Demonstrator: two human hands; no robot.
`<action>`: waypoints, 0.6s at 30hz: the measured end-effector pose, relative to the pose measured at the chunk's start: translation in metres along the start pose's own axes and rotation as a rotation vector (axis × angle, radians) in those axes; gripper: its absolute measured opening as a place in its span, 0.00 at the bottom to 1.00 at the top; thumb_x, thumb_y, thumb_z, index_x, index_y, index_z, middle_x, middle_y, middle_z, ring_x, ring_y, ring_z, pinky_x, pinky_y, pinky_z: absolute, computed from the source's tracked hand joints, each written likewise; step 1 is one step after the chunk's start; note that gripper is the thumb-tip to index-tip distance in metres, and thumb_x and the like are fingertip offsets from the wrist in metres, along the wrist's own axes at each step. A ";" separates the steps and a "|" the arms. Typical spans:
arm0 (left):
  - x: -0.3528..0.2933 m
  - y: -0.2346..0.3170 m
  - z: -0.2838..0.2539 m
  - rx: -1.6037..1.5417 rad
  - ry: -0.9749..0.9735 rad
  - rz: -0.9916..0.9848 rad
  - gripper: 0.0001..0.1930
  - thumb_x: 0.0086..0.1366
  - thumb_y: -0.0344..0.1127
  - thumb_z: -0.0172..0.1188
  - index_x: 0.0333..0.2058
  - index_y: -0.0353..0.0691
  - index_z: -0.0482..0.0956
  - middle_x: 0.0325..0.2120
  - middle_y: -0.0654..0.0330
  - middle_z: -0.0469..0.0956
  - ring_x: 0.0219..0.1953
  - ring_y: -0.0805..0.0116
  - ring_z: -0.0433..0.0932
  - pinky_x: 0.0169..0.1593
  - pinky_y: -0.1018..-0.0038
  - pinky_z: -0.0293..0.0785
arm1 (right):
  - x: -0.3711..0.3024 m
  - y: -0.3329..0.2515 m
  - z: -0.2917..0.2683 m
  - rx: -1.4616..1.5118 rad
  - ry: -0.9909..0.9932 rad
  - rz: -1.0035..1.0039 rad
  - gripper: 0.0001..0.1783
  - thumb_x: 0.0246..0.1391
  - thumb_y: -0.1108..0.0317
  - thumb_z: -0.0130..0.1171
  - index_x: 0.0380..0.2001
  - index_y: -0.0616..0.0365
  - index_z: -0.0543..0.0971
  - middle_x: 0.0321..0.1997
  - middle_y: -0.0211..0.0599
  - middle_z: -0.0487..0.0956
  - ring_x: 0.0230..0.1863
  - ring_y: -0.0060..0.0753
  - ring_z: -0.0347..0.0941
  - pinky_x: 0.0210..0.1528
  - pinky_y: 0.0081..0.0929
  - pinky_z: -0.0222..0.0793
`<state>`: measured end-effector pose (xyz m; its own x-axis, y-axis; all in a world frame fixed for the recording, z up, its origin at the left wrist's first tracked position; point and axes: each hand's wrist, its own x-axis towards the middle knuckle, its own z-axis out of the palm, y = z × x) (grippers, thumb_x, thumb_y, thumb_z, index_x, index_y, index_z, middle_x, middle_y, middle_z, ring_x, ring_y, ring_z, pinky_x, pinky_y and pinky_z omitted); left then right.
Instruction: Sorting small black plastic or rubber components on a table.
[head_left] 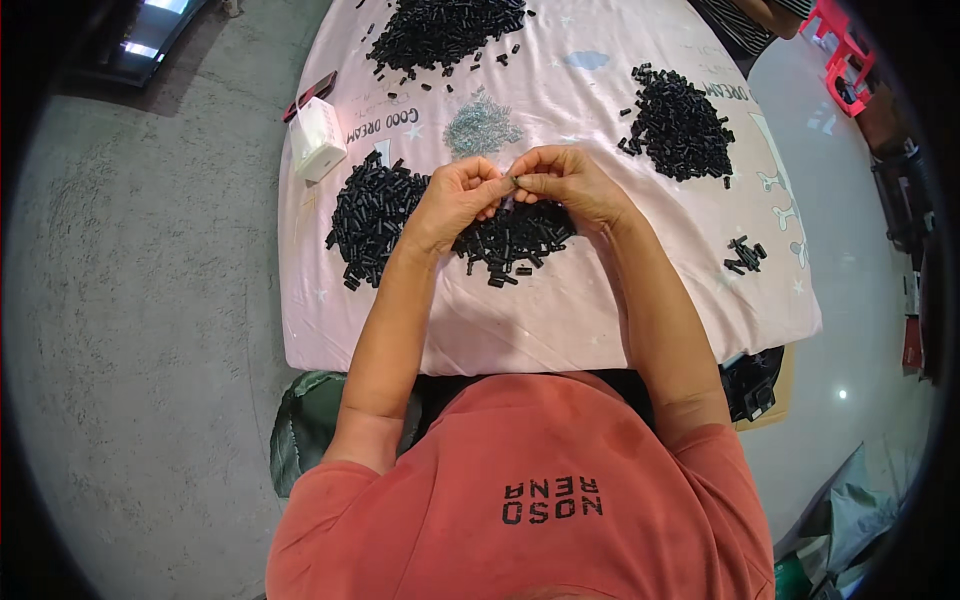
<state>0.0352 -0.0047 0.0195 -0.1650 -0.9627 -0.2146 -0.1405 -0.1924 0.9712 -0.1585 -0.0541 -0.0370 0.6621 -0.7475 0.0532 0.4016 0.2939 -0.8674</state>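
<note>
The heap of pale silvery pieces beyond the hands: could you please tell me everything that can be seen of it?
The heap of pale silvery pieces is a low, roughly round mound of many tiny, shiny bits, scattered more thinly at its edges. They may be plastic or metal; their shape is too small to tell. It lies on the pink printed cloth, just beyond the left hand and right hand.

Head cam | fisheye, worn high above the shirt (440, 480) | aimed steeply down, view upright | shirt closest, across the lower edge; hands (578, 187) near, above centre | takes in table (690, 300) and floor (170, 300), out to dark curved rim
</note>
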 end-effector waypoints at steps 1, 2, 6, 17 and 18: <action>-0.001 0.001 0.000 0.000 0.000 -0.001 0.09 0.64 0.36 0.64 0.30 0.38 0.77 0.23 0.68 0.77 0.23 0.85 0.70 0.27 0.88 0.65 | 0.000 -0.001 0.001 0.001 0.000 0.001 0.08 0.56 0.77 0.60 0.40 0.65 0.79 0.32 0.33 0.81 0.33 0.20 0.77 0.40 0.17 0.75; -0.002 0.001 0.001 -0.030 0.001 -0.007 0.08 0.64 0.36 0.64 0.31 0.38 0.78 0.23 0.68 0.77 0.23 0.85 0.70 0.27 0.88 0.65 | 0.000 -0.001 0.002 -0.008 0.012 -0.012 0.08 0.57 0.75 0.60 0.40 0.63 0.80 0.32 0.31 0.81 0.32 0.19 0.77 0.39 0.15 0.74; -0.003 -0.006 0.008 0.114 0.092 0.083 0.05 0.62 0.32 0.64 0.31 0.37 0.80 0.24 0.68 0.77 0.23 0.81 0.70 0.29 0.83 0.67 | -0.001 -0.011 -0.003 -0.017 0.101 0.020 0.08 0.58 0.72 0.61 0.40 0.61 0.81 0.32 0.30 0.81 0.31 0.16 0.76 0.36 0.14 0.73; -0.007 -0.007 0.028 0.769 0.124 0.336 0.06 0.56 0.25 0.60 0.33 0.35 0.82 0.27 0.58 0.75 0.26 0.69 0.74 0.34 0.74 0.71 | 0.003 -0.006 -0.013 -0.015 0.183 -0.084 0.11 0.57 0.71 0.62 0.42 0.63 0.80 0.34 0.29 0.80 0.33 0.16 0.75 0.38 0.14 0.73; -0.007 -0.007 0.029 0.813 0.116 0.352 0.06 0.56 0.26 0.60 0.33 0.35 0.82 0.27 0.57 0.75 0.27 0.66 0.75 0.35 0.73 0.72 | 0.004 -0.006 -0.012 -0.028 0.191 -0.094 0.11 0.57 0.71 0.62 0.43 0.63 0.80 0.34 0.29 0.80 0.33 0.16 0.75 0.39 0.14 0.73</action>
<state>0.0086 0.0086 0.0106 -0.2354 -0.9623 0.1365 -0.7566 0.2696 0.5957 -0.1663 -0.0658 -0.0376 0.4896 -0.8709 0.0423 0.4368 0.2029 -0.8764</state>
